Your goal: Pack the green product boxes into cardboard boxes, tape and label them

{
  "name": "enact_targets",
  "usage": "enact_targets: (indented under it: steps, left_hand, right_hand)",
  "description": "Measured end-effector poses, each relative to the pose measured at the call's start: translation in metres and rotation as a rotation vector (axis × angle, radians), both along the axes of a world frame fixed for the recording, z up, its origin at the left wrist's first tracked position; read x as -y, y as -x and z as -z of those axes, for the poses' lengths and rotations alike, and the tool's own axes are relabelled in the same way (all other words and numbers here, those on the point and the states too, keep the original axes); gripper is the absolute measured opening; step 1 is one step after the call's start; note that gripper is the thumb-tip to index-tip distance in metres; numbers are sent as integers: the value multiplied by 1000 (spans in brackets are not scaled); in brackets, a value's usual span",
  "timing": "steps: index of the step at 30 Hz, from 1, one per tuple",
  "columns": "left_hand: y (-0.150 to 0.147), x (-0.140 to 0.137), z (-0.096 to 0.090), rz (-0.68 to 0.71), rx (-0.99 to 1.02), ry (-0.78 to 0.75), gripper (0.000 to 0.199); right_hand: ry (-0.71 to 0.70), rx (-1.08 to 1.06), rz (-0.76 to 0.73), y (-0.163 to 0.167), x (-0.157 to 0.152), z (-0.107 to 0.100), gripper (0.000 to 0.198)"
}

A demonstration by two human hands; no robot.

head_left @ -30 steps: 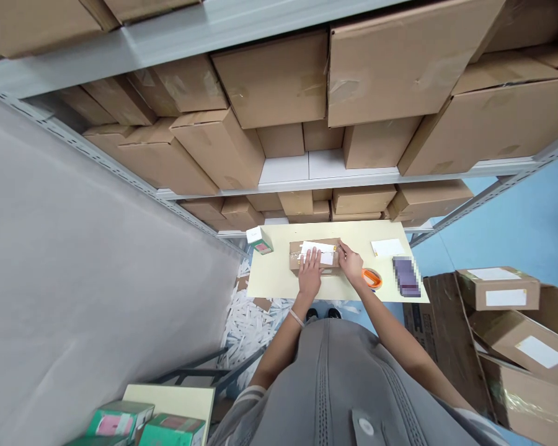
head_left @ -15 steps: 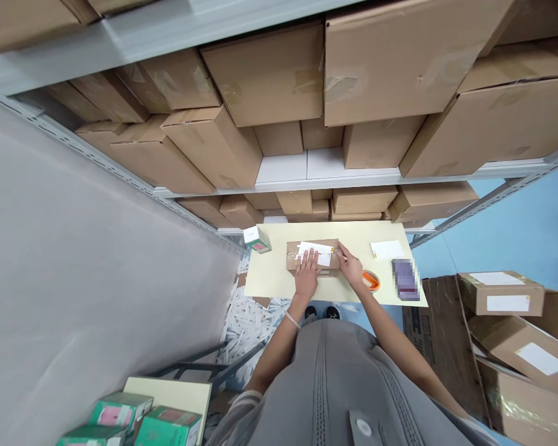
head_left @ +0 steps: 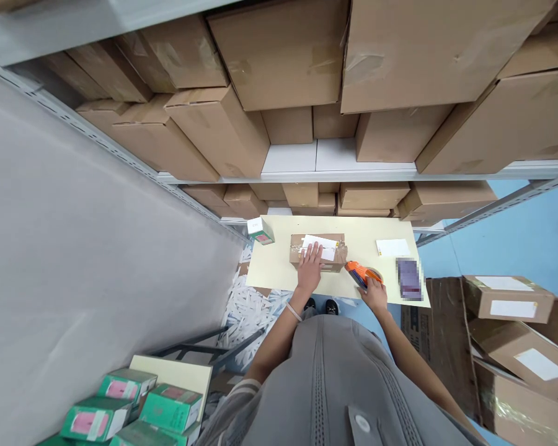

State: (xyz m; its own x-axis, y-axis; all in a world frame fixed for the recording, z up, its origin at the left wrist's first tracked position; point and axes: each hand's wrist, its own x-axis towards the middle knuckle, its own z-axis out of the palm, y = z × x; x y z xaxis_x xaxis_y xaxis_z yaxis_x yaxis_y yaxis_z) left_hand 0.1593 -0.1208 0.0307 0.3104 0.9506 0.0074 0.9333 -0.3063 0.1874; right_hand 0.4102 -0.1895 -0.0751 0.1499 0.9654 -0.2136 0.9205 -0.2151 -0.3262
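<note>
The cardboard box (head_left: 331, 266) is pressed by the flat left hand (head_left: 309, 270), so its label (head_left: 326, 246) could be creased; the orange tape dispenser (head_left: 359, 271) is gripped by the right hand (head_left: 376, 297).

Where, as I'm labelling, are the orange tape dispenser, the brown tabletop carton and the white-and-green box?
Orange tape dispenser (head_left: 359, 270), head view: body
Brown tabletop carton (head_left: 334, 267), head view: front side
White-and-green box (head_left: 256, 227), head view: white face

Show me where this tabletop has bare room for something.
Bare patches: the near left corner, left of the carton and nearer than the green box; also between carton and white slip, beyond the orange tape dispenser. Crowded: near right, with dispenser, right hand and blurred purple item.
</note>
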Motion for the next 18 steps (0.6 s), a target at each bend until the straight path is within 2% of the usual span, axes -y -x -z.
enact_targets:
  steps: [5, 8, 10, 14, 18]
  left_hand:
    - [1, 0, 0, 6, 4, -3, 62]
    - [3, 1, 1, 15, 11, -8, 61]
    - [4, 2, 1, 19, 20, -11, 61]
    - [8, 2, 3, 29, 39, -12, 62]
    - [10, 1, 4, 31, 51, -23, 62]
  right_hand:
    - [106, 3, 41, 4, -18, 3, 36]
    - [58, -84, 109, -3, -24, 0, 36]
    - [-2, -208, 220, -13, -24, -6, 39]
    - [-137, -591, 469, -36, -24, -33, 47]
    - [-373, -862, 614, -40, -36, -82, 47]
